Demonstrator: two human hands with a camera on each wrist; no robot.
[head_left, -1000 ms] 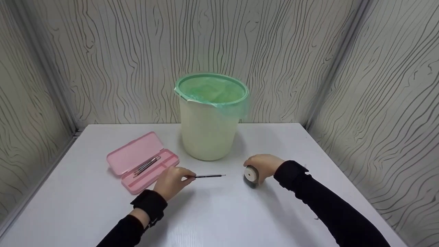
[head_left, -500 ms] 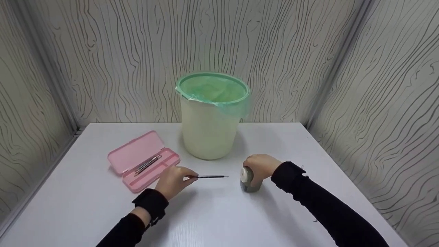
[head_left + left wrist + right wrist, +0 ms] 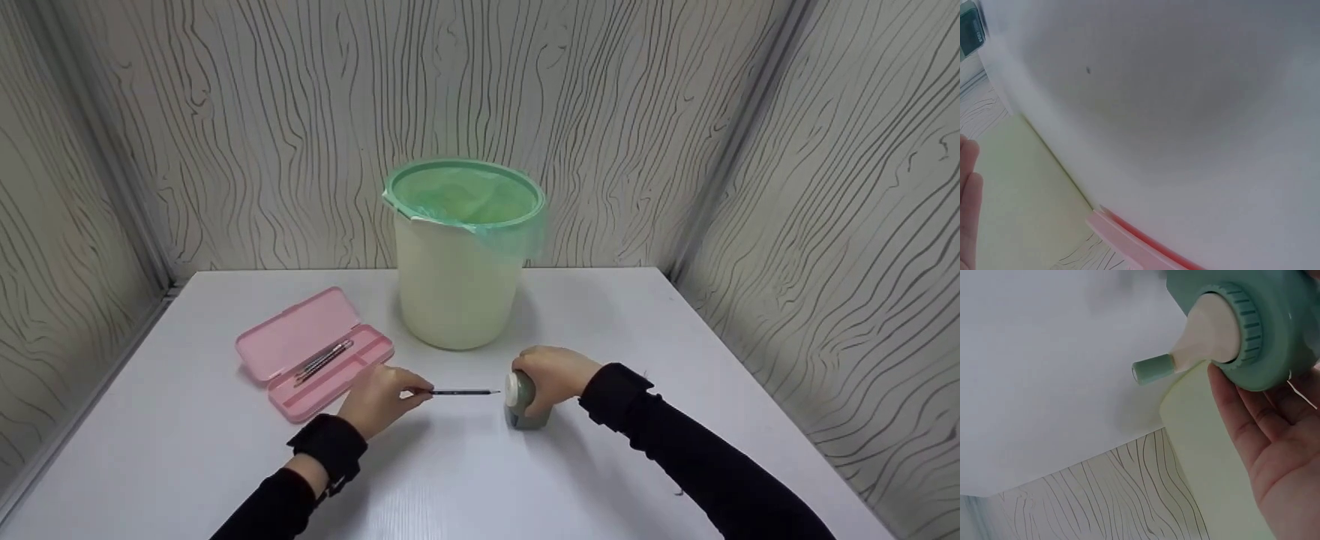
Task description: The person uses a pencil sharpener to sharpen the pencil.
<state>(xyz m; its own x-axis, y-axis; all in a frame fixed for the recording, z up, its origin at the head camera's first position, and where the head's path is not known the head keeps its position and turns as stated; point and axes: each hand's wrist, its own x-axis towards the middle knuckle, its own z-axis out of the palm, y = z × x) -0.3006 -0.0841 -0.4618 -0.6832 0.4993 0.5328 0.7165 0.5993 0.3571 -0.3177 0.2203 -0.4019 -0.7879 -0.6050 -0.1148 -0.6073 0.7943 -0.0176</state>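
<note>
The left hand [image 3: 379, 399] pinches one end of a pencil [image 3: 461, 391] near the middle of the worktop [image 3: 465, 480]. The right hand [image 3: 551, 373] has its fingers clamped round a sharpener [image 3: 520, 401], whose opening meets the pencil tip. A bin [image 3: 457, 255] stands toward the rear edge.

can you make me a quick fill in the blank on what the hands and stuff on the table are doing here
1. The left hand pinches a thin ____, which points at the sharpener.
2. The right hand grips a green sharpener standing on the white ____.
3. The pink case lies with its lid ____.
4. The bin is lined with a ____ bag.

Missing words: pencil; table; open; green
</note>
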